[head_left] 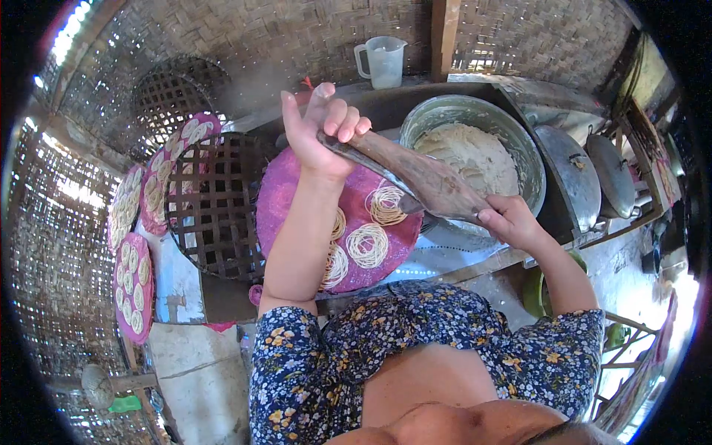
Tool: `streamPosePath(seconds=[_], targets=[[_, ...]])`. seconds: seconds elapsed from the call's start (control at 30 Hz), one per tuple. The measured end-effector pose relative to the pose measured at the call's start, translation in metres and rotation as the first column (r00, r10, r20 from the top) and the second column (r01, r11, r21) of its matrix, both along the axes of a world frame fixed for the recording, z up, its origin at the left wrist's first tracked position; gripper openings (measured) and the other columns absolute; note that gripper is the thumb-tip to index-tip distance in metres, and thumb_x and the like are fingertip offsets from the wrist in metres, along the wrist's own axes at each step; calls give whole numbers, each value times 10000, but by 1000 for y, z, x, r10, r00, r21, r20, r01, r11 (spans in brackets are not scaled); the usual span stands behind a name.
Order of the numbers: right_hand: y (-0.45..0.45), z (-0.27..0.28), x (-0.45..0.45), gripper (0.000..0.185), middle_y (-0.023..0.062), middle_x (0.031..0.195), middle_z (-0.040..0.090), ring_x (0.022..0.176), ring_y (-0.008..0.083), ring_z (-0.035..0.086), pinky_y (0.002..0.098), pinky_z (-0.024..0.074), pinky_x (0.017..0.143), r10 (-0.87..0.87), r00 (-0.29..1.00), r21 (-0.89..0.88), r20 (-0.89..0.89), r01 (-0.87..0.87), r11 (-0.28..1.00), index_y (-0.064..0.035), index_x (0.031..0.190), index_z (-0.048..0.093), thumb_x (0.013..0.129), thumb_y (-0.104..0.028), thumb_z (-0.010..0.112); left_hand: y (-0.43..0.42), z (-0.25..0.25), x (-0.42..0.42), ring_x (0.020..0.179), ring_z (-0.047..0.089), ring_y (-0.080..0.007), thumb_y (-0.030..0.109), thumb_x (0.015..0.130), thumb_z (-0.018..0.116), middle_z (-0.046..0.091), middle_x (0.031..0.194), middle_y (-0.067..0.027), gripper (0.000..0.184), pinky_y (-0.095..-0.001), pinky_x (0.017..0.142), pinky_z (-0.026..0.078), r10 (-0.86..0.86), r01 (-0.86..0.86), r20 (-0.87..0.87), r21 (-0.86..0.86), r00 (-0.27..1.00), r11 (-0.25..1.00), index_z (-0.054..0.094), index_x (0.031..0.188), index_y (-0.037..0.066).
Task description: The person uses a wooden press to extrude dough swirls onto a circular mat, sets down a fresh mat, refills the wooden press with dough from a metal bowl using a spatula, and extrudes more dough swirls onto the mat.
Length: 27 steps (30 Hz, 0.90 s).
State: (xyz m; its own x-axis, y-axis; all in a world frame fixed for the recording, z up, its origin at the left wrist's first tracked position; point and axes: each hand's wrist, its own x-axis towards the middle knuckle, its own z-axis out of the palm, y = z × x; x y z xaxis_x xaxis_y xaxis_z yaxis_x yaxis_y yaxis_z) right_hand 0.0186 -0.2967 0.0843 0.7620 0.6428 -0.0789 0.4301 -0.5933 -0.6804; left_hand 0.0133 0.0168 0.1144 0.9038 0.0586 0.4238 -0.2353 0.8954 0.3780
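A long wooden hand press (426, 174) with two levers lies slantwise across the view, held in both hands. My left hand (322, 133) is at its upper left end, with fingers curled over the levers. My right hand (512, 219) is closed round the lower right end. Beneath the press lies a round pink tray (285, 193) bearing several coils of thin pale strands, one coil (367, 246) in plain sight. My left forearm covers part of this tray. Close behind the press stands a large green basin (535, 167) with pale dough (471, 152) in it.
A dark woven rack (215, 256) stands left of the tray. More pink trays with coils (133, 285) lean at the far left. A clear pitcher (386, 63) stands by the back wall. Metal lids (567, 174) are at the right.
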Motion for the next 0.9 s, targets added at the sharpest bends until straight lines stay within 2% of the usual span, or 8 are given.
streamPosePath(seconds=[0.07, 0.1, 0.17, 0.23, 0.67, 0.77, 0.83, 0.9], targets=[[-3, -3, -1, 483, 178, 591, 526, 552, 289, 522, 377, 420, 548, -1, 998, 57, -64, 5, 998, 10, 729, 559, 816, -463, 525, -7, 0, 3, 596, 476, -163, 631, 837, 306, 475, 629, -28, 613, -356, 636, 415, -139, 137, -35, -51, 990, 989, 528, 978, 78], [-4, -5, -1, 486, 175, 589, 526, 547, 284, 517, 375, 417, 546, 3, 996, 90, -93, 6, 996, 13, 729, 558, 813, -465, 528, -14, -8, 2, 828, 527, -186, 608, 850, 322, 556, 912, -75, 623, -378, 793, 422, -54, 65, -88, 127, 995, 990, 490, 1095, 60], [-1, -4, -3, 492, 176, 590, 531, 553, 284, 526, 381, 418, 549, -8, 994, 98, -107, 19, 995, 15, 726, 558, 809, -469, 531, -15, -44, 15, 941, 530, -183, 502, 903, 320, 550, 1057, -82, 533, -340, 865, 408, -222, 353, -363, 348, 905, 869, 470, 1139, 48], [3, -7, -2, 497, 178, 590, 535, 560, 287, 534, 386, 420, 554, 2, 997, 111, -83, 8, 994, 17, 726, 558, 806, -474, 533, -42, -68, 2, 958, 519, -159, 392, 942, 290, 544, 1081, -74, 461, -292, 855, 411, 279, 236, -517, 721, 809, 652, 465, 1147, 18], [2, -34, 14, 461, 121, 580, 523, 553, 203, 507, 343, 409, 536, -152, 988, 191, 42, 141, 971, 13, 735, 560, 826, -437, 515, -22, -112, -3, 1112, 462, -226, 420, 926, 292, 488, 1220, -147, 518, -324, 933, 356, 200, 495, -616, 753, 762, 433, 452, 1200, 11], [-1, -35, 18, 471, 137, 602, 544, 577, 212, 531, 354, 423, 565, -236, 972, 231, -5, 231, 945, 13, 763, 585, 827, -448, 513, -14, -119, -7, 1202, 351, -327, 492, 887, 331, 368, 1331, -162, 570, -431, 986, 280, 403, 147, -22, 948, 915, -283, 421, 1257, 68], [-4, -31, 18, 485, 141, 610, 555, 595, 215, 544, 364, 434, 588, -267, 964, 275, -18, 261, 925, 14, 807, 605, 830, -461, 508, -12, -108, -28, 1229, 283, -369, 515, 866, 359, 268, 1387, -140, 583, -505, 989, 225, 193, -40, 235, 726, 953, -687, 397, 1288, 115], [-9, -32, 20, 485, 125, 601, 551, 587, 198, 536, 353, 430, 576, -303, 950, 248, -73, 312, 917, 12, 813, 603, 834, -461, 501, -9, -97, -42, 1241, 248, -395, 524, 852, 381, 196, 1425, -115, 596, -559, 983, 191, 35, -161, 373, 480, 927, -862, 378, 1309, 141]])
